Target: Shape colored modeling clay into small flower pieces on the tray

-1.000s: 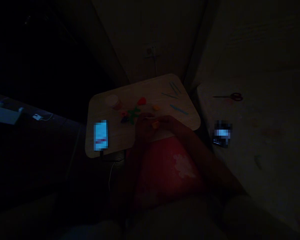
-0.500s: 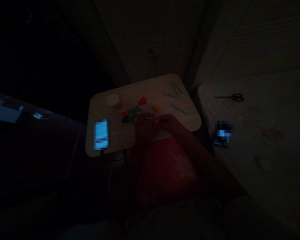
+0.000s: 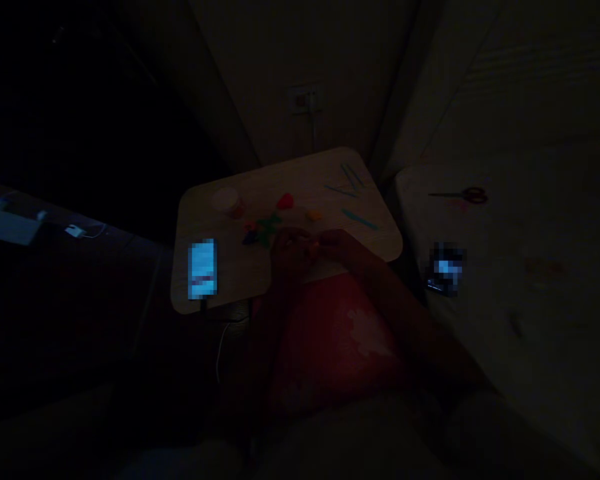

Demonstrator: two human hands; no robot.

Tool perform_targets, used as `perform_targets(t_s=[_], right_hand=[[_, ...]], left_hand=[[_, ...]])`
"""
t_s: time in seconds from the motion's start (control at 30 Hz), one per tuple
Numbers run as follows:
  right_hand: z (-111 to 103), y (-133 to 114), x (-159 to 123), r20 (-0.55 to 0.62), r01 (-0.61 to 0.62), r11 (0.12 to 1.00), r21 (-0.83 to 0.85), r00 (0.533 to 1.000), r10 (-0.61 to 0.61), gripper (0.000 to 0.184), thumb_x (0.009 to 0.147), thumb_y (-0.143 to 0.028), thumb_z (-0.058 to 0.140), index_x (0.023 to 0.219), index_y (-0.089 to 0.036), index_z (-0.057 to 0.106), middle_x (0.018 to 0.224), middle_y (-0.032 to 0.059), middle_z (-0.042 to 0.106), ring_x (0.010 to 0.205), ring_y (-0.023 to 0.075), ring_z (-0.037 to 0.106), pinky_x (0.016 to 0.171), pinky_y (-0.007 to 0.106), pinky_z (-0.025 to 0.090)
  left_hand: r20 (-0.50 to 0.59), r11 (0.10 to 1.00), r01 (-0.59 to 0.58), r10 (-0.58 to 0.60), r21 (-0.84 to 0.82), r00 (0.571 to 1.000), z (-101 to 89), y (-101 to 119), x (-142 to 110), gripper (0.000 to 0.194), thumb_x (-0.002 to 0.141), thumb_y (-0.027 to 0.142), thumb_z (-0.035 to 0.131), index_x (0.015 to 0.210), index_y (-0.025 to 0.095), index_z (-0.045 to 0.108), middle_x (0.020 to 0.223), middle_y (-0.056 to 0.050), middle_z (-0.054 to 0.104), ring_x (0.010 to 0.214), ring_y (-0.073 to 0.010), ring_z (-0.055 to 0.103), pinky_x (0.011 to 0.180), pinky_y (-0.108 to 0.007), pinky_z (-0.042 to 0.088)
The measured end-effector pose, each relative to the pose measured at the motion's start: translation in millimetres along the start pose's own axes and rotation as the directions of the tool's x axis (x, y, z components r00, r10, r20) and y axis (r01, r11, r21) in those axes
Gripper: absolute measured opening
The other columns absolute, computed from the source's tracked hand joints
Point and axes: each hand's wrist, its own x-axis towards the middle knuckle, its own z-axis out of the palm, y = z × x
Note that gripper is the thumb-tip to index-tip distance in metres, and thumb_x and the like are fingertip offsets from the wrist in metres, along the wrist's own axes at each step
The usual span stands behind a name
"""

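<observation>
In dim light my left hand point(image 3: 291, 255) and my right hand point(image 3: 338, 245) meet over the near edge of the small table. Their fingers are closed around a small piece of orange modelling clay point(image 3: 316, 244), mostly hidden between the fingertips. Just beyond the hands lies a yellow-orange clay lump point(image 3: 314, 216), with a red clay lump point(image 3: 285, 201) farther back. Left of my left hand sits a green clay shape point(image 3: 269, 229) with several arms. A dark blue clay piece point(image 3: 251, 237) and a small orange-pink piece point(image 3: 250, 226) lie against it.
A lidded tub point(image 3: 228, 201) stands at the table's point(image 3: 190, 207) back left, a lit phone point(image 3: 203, 269) at its front left. Thin sticks point(image 3: 350, 177) and a blue clay knife point(image 3: 359, 219) lie right. Scissors point(image 3: 473, 195) and a dark device point(image 3: 446, 268) rest on the neighbouring pale surface.
The picture is darker now. My fingers have shifted slightly around the orange clay, and less of it shows. The things on the table have not moved.
</observation>
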Motion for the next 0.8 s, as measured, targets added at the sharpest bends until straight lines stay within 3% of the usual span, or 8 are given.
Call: perform_targets(t_s=[0.23, 0.37, 0.6, 0.8], right_hand=[[1.0, 6.1, 1.2, -0.042, 0.026, 1.000, 0.004, 0.999, -0.026, 0.034, 0.072, -0.047, 0.088, 0.084, -0.017, 0.080, 0.079, 0.0027, 0.075, 0.075, 0.0171, 0.066, 0.075, 0.031, 0.049], [2.1, 11.1, 3.8, -0.096, 0.043, 0.999, -0.031, 0.994, -0.046, 0.036, 0.074, -0.049, 0.086, 0.084, -0.016, 0.078, 0.079, 0.0026, 0.073, 0.074, 0.0169, 0.065, 0.073, 0.031, 0.048], [5.2, 3.7, -1.0, -0.014, 0.055, 0.998, -0.016, 0.998, -0.055, 0.044, 0.077, -0.056, 0.083, 0.097, -0.017, 0.083, 0.090, 0.0058, 0.079, 0.085, 0.0202, 0.069, 0.083, 0.033, 0.052], [5.2, 3.0, -0.9, -0.059, 0.053, 0.998, -0.034, 0.997, -0.055, 0.038, 0.075, -0.053, 0.085, 0.087, -0.016, 0.083, 0.081, 0.0046, 0.078, 0.080, 0.0191, 0.069, 0.079, 0.032, 0.051]], left_hand=[[0.003, 0.999, -0.037, 0.037, 0.034, 0.999, 1.1, -0.9, -1.8, 0.017, 0.098, 0.039, 0.069, 0.097, 0.023, 0.075, 0.106, -0.006, 0.070, 0.099, -0.0189, 0.067, 0.084, -0.035, 0.058], [0.023, 0.997, 0.011, -0.013, 0.071, 1.000, 0.8, -0.1, -3.7, 0.022, 0.100, 0.043, 0.066, 0.103, 0.023, 0.075, 0.111, -0.007, 0.068, 0.104, -0.0205, 0.068, 0.087, -0.038, 0.059], [-0.012, 0.999, 0.025, -0.025, 0.041, 1.000, -0.6, -0.7, -3.5, 0.022, 0.099, 0.042, 0.068, 0.095, 0.022, 0.075, 0.108, -0.006, 0.068, 0.099, -0.0190, 0.067, 0.083, -0.036, 0.058], [0.025, 0.998, 0.010, -0.012, 0.065, 1.000, 1.6, 0.4, -4.4, 0.018, 0.098, 0.038, 0.069, 0.102, 0.023, 0.077, 0.112, -0.007, 0.070, 0.103, -0.0204, 0.067, 0.086, -0.036, 0.057]])
